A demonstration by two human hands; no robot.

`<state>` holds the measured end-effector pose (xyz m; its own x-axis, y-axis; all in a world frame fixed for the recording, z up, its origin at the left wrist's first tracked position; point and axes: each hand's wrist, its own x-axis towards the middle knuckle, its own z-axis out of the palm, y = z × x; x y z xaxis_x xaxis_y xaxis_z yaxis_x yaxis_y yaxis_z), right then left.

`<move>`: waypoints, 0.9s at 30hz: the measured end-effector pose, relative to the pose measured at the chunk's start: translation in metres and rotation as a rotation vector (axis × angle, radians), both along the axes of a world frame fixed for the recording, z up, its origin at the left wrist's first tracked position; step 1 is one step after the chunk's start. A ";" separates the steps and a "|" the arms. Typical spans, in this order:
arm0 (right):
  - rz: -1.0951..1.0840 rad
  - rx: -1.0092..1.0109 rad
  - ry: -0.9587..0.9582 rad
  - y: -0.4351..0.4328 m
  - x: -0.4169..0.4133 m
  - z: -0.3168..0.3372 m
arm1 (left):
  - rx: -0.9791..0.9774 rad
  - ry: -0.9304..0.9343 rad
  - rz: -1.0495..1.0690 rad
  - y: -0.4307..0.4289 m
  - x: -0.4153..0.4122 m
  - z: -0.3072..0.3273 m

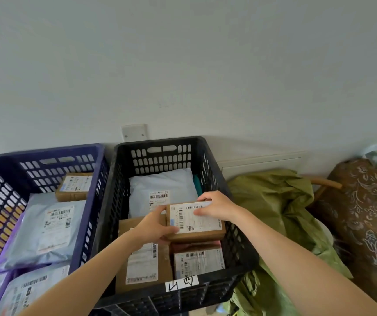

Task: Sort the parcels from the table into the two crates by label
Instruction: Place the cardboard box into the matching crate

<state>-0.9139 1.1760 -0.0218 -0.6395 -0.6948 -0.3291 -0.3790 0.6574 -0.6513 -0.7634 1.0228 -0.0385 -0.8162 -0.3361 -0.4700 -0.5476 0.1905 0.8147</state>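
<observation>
L hand [155, 226] + R hand [217, 205] grip box [197, 221] in black crate [160, 142] — grey wall [183, 65].

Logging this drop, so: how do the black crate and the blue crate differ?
The black crate shows a handwritten tag on its near rim; the blue crate shows none. The black crate holds mostly brown boxes; the blue crate mostly grey mailer bags. Both are slotted plastic, side by side.

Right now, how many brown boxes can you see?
4 brown boxes: one in the blue crate, one held by left hand and right hand over the black crate, two at its near end. More may hide underneath.
</observation>
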 end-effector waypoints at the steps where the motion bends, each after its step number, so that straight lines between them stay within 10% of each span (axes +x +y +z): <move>1: 0.007 0.015 -0.004 -0.001 0.000 -0.003 | -0.026 -0.003 -0.008 0.001 -0.001 -0.003; 15: 0.033 0.255 0.235 -0.013 0.022 -0.037 | -0.931 -0.088 -0.278 0.004 0.005 -0.032; 27: 0.235 0.429 0.218 -0.002 0.029 -0.048 | -0.965 -0.232 -0.487 -0.001 0.004 -0.059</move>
<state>-0.8845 1.1742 -0.0701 -0.5681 -0.6597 -0.4920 -0.6444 0.7285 -0.2327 -0.7594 1.0219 -0.0977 -0.8867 -0.3109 -0.3421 -0.3620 0.9273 0.0954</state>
